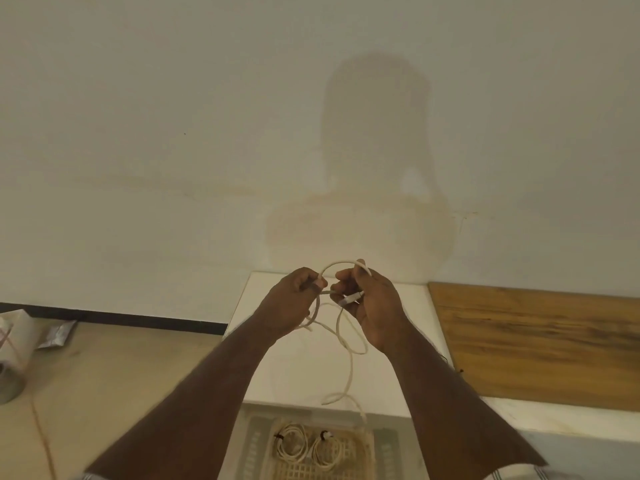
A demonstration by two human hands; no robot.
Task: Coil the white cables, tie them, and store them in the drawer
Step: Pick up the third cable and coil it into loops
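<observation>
White cable point(346, 336) | left hand point(294, 303) pinching it | right hand point(370, 299) gripping it

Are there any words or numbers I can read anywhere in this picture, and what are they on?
No readable text in this view.
The silver packet on the floor at the left: any print on it is too blurred to read.
The plug held in the right hand: no marking can be made out.
The two tied cable coils in the drawer carry no labels.
</observation>
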